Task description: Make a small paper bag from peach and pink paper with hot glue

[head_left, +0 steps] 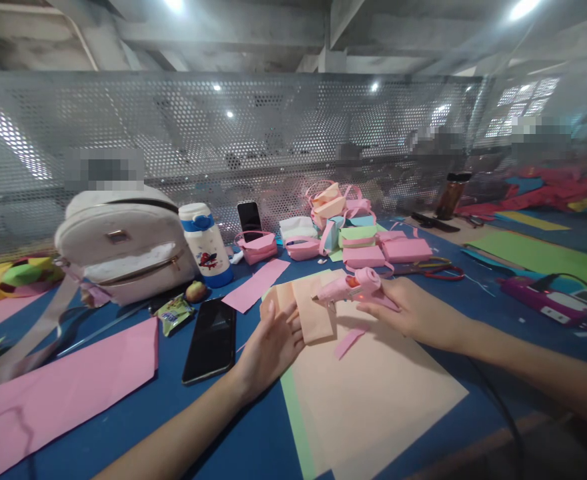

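My right hand (398, 307) is wrapped round a pink glue gun (351, 287), its nozzle pointing left over a folded peach piece (316, 313). My left hand (273, 340) holds that piece from the left, with the thumb on top and the other fingers partly hidden by it. Beneath lies a large peach sheet (378, 393), with a green sheet (296, 420) showing along its left edge. A small pink strip (349, 343) rests on the peach sheet, just right of the folded piece.
Left are a black phone (211, 340), a snack packet (173, 315), a white backpack (123, 247) and a bottle (207, 247). Small pink pouches (363, 257) and scissors (436, 267) lie behind. A purple device (548, 300) is at the right; a dark cable (498, 400) runs below my right forearm.
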Available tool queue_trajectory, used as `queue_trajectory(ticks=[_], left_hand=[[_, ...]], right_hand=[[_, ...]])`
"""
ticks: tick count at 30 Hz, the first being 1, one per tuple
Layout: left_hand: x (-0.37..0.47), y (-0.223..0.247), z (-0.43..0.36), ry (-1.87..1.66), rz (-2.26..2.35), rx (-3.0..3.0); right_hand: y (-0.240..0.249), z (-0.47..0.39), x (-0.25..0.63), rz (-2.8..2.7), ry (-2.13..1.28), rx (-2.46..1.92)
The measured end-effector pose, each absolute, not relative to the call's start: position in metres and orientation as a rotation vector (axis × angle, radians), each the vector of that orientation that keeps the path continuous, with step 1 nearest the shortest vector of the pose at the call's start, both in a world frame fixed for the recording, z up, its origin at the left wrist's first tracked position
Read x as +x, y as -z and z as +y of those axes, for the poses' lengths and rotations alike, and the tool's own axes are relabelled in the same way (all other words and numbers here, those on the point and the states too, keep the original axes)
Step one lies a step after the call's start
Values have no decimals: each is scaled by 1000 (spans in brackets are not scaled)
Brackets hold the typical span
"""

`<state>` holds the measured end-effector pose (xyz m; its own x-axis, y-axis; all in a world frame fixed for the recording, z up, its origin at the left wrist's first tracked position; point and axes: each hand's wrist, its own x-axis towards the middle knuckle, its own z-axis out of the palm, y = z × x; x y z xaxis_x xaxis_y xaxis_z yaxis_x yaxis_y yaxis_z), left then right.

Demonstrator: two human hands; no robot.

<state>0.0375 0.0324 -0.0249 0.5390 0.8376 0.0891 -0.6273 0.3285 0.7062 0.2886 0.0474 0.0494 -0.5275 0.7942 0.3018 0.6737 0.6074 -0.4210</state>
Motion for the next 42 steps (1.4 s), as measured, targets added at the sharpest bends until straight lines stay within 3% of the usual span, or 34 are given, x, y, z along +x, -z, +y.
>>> queue_trajectory(ticks=[18, 30, 42], left_hand=[[37, 26, 32, -978, 289, 766], [37, 23, 32, -965, 293, 785], [40, 21, 31, -969, 313, 788]], right_hand=[[-35, 42, 297, -2413, -374, -1200], [-35, 31, 297, -2449, -586, -1196], [-28, 27, 301, -2486, -473, -1198]])
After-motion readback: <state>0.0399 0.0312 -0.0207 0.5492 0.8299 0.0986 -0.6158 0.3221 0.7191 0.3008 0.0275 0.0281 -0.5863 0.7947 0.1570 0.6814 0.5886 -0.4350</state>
